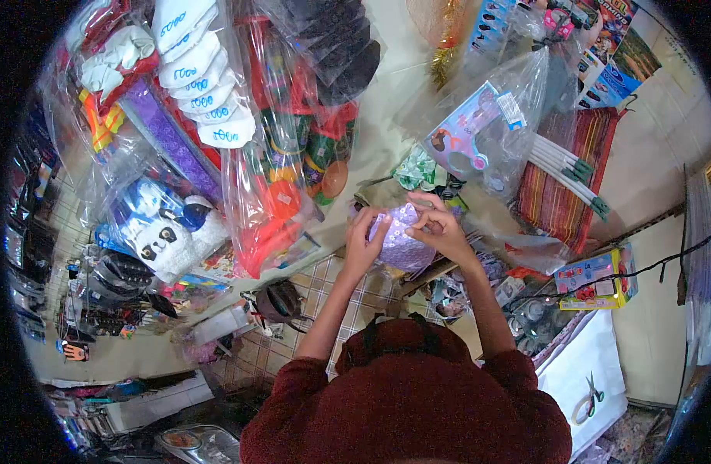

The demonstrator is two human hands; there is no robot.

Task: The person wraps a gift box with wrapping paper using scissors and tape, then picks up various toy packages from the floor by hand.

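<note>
A lilac item with a shiny, sequin-like surface (406, 241) is held up between my two hands in the middle of the view. My left hand (363, 238) grips its left edge, thumb on the front. On its upper right, my right hand (440, 230) pinches the edge between thumb and fingers. Just behind the hands is a green and white patterned bundle (419, 172). What the lilac item is exactly cannot be made out.
Bagged goods hang at the upper left, among them a panda plush (166, 243) and white caps (208, 85). A striped cloth (576, 170) and white rods (557, 162) hang right. Scissors (593, 390) lie on a white sheet (553, 379). A black cable (665, 259) crosses the right side.
</note>
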